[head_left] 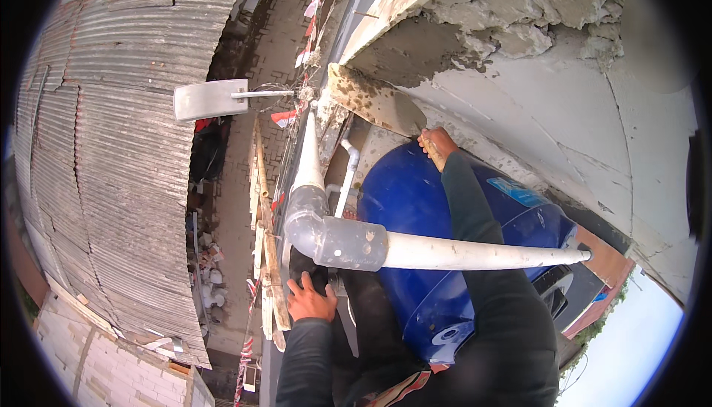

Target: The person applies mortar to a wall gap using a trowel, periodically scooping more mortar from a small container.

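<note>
My right hand [439, 144] is closed around the wooden handle of a trowel [378, 103], reaching out over a big blue tank [404, 184]. The trowel's wide blade is spotted with mortar and lies against the lower edge of the wet grey mortar [408, 51] on the wall. My left hand [310, 301] rests with fingers apart near a dark edge, below the grey elbow of a thick pipe [345, 242]. Nothing shows in its grip. What its palm touches is partly hidden.
The pipe's white length [482, 251] crosses over my right arm's line and the tank. Beyond the edge on the left, a street lamp [211, 100], bamboo poles [268, 258], a paved lane [274, 58] and a corrugated roof [126, 147] lie below. A pale wall [564, 125] rises at right.
</note>
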`<state>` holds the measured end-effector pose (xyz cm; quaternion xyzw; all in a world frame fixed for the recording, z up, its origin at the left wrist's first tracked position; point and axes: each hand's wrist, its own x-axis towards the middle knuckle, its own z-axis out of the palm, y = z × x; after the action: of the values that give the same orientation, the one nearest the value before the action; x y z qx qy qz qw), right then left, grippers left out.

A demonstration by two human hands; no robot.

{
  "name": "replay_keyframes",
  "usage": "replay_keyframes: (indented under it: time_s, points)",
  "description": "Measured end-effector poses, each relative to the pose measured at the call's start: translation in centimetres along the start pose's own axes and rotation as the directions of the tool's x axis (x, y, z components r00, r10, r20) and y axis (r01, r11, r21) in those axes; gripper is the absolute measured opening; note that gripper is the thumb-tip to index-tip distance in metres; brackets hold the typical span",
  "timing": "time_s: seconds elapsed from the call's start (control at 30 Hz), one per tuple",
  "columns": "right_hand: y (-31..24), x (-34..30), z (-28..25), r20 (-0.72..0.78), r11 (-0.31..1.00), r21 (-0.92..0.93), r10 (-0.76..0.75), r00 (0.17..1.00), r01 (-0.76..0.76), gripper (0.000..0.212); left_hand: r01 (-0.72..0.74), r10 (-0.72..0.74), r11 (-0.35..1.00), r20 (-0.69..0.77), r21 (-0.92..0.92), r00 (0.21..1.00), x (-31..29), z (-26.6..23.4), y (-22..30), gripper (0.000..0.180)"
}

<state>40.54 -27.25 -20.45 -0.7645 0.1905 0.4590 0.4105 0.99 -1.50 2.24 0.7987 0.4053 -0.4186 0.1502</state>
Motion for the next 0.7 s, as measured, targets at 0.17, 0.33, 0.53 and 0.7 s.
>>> replay_keyframes:
  time_s: [0.17, 0.33, 0.53, 0.7]
  points:
    - [-1.0, 3.5, -2.7, 0.02, 0.996, -0.04, 0.082, 0.996, -0.081, 0.037, -0.057, 0.058, 0.998, -0.033, 0.029, 0.998, 0.0, 1.1, -0.4, 0.065]
    - [-2.2, 6.8, -4.5, 0.055, 0.968, -0.194, 0.176, 0.983, -0.162, 0.035, -0.161, 0.163, 0.985, -0.02, 0.055, 0.987, 0.5, 2.7, -1.9, 0.068]
    - [-1.4, 7.0, -5.2, 0.079, 0.977, -0.185, 0.121, 0.99, -0.105, 0.034, -0.269, 0.268, 0.962, 0.028, 0.046, 0.963, 1.0, 4.0, -2.4, 0.062]
    - [-1.7, 7.1, -6.0, 0.131, 0.989, -0.139, 0.073, 0.989, -0.054, 0.034, -0.135, 0.207, 0.856, 0.091, -0.5, 0.974, 1.2, 10.1, -5.5, 0.059]
